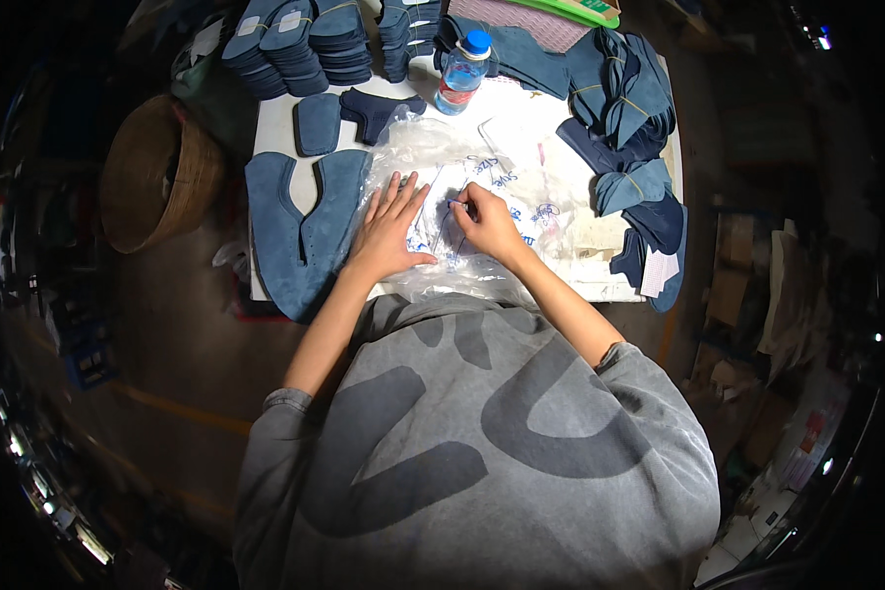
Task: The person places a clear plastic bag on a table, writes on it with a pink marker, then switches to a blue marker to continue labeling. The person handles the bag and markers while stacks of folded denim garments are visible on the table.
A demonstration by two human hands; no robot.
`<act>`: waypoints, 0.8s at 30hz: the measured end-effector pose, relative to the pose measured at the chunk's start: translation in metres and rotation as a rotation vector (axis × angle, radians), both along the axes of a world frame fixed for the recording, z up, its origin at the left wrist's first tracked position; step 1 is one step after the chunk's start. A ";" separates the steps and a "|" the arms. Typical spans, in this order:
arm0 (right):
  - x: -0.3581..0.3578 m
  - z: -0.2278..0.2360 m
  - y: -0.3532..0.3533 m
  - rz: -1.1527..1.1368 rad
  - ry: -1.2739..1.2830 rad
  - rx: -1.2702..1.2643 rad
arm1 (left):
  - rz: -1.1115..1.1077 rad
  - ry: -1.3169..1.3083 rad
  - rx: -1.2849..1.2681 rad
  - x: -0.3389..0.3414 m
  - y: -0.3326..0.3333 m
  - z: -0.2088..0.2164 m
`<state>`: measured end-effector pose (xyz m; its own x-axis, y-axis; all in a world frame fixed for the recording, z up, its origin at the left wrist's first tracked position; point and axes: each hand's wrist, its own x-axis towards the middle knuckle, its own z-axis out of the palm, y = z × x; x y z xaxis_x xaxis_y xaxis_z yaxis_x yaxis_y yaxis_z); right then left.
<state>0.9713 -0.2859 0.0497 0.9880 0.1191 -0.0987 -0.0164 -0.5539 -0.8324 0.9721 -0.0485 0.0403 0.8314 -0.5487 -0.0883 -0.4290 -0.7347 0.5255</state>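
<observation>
A clear plastic bag (408, 143) with blue handwriting lies on the white tabletop in front of me. My left hand (391, 231) presses flat on it, fingers spread, holding nothing. In my right hand (492, 228) a pen (454, 204) is pinched, mostly hidden by the fingers, its end near the bag's middle. Left of my left hand lies a large blue suede-like piece (273, 231) with a deep notch. Beyond it are a small rounded blue piece (317, 125) and a darker navy piece (376, 115).
Stacked blue cut pieces (340, 49) stand at the far left of the table. A blue-capped bottle (461, 77) stands behind the bag, before a pink woven basket (521, 25). Tied bundles (639, 98) crowd the right edge. A large wicker basket (133, 177) stands left of the table.
</observation>
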 end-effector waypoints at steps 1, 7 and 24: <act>-0.004 0.000 0.003 0.014 0.009 0.006 | -0.022 0.018 0.025 0.000 0.002 0.000; -0.022 -0.015 0.025 0.496 -0.164 -0.251 | -0.085 0.118 0.193 -0.003 0.008 -0.002; -0.027 -0.023 0.036 0.553 -0.272 -0.223 | -0.076 0.093 0.222 -0.003 0.006 -0.008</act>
